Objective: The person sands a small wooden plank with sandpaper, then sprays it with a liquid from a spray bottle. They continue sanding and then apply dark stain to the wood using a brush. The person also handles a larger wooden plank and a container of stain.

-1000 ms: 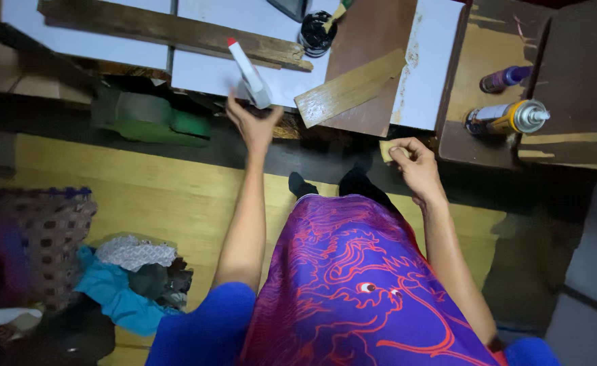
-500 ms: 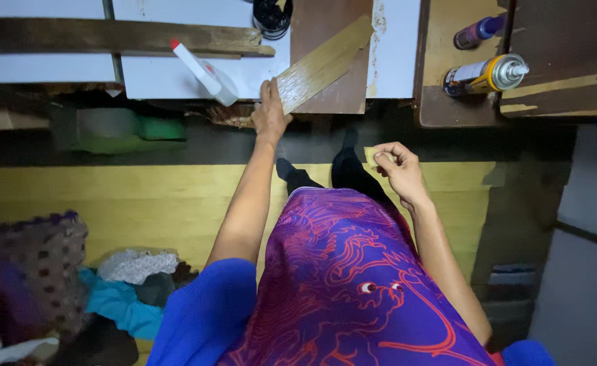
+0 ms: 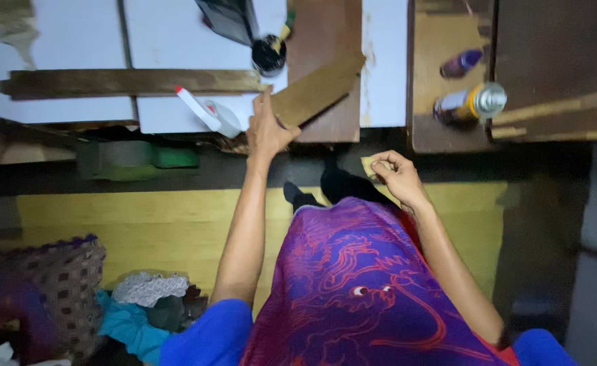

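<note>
A dim workspace seen from above: a yellowish wooden floor (image 3: 109, 224) runs beneath a low work surface of white boards (image 3: 61, 108) and dark brown panels. At the far left of the floor sits a heap of cloth, a woven brownish bag (image 3: 54, 285) beside grey and teal rags (image 3: 136, 312). On the white boards lies a long dark-stained wooden plank (image 3: 129, 81), and just right of its near end a white plastic squeeze bottle with a red tip (image 3: 207, 116) lies on its side. Next comes the left hand (image 3: 268, 132), pressed flat with fingers spread on the near end of a short olive-brown wooden slat (image 3: 318, 89) that lies slanted across a brown panel; it pins the slat down rather than closing around it. Just above, a small round black pot (image 3: 269, 55) holds a brush. The right hand (image 3: 393, 177) is held well back from the surface, over the person's lap, its fingers pinched around a small tan folded piece, probably sandpaper (image 3: 369, 166), though it is too small to tell surely. Farther right, a yellow-and-silver spray can (image 3: 471, 103) and a small purple bottle (image 3: 462, 63) lie on a brown wooden board. As a judgement, the slat already looks stained or coloured and steadied for rubbing, but the abrasive has not yet met the wood.
</note>
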